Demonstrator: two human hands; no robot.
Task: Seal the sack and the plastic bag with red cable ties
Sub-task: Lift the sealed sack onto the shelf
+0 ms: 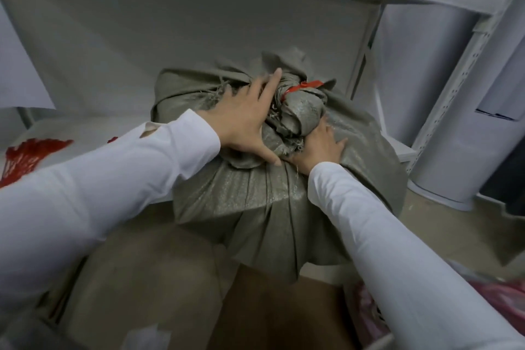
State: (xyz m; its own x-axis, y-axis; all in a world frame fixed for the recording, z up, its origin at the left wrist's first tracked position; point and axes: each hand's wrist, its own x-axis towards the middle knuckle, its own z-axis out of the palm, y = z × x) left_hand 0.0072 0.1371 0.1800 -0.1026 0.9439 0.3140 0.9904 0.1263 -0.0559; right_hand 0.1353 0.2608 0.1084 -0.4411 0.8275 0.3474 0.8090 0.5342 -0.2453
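Head view: left hand (pixel 244 125) and right hand (pixel 319 148) press the sack (pixel 270 202), fingers spread, holding nothing, flanking its neck. A red cable tie (pixel 301 87) cinches it.

grey-green woven sack (pixel 264 202), red cable tie (pixel 305 85), white sleeves (pixel 113 176)

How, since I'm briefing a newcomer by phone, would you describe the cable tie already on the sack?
Find the grey-green woven sack in the middle, against the white metal shelving. Its top is bunched into a neck beside the left hand. The red cable tie is cinched round that neck, unlike the loose red ties heaped far left.
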